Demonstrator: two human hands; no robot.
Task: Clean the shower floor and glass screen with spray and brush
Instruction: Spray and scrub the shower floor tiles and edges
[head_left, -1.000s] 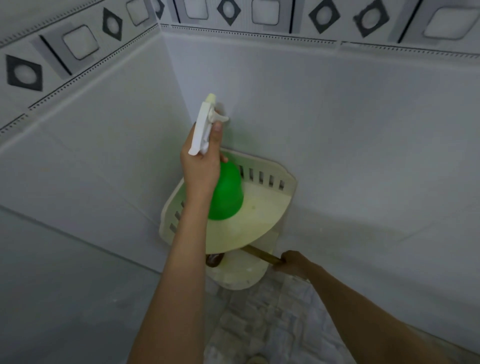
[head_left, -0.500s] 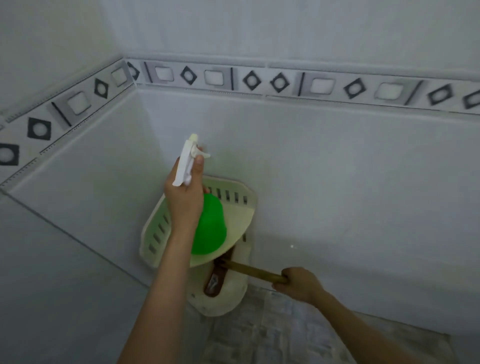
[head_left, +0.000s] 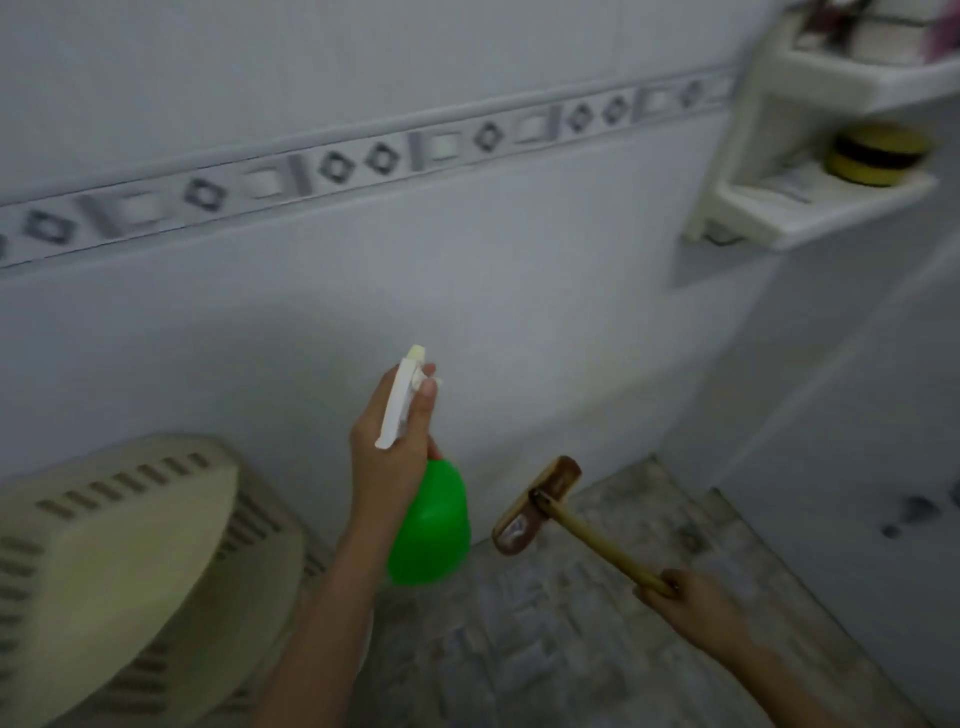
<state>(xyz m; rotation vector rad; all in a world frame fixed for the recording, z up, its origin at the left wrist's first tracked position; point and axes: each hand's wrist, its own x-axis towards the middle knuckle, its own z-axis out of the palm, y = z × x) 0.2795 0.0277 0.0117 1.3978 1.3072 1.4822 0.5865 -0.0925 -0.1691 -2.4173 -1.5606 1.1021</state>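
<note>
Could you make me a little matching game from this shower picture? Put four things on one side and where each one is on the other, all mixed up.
Things:
1. green plastic spray bottle with white trigger
2. brush with a yellowish wooden handle
3. round yellow and black object
4. cream slatted plastic corner shelf

Places:
A. on the white wall shelf, upper right
B. gripped by the left hand
C. lower left, by the tiled wall
D. gripped by the right hand

Pairs: 1-B, 2-D, 3-A, 4-C.
</note>
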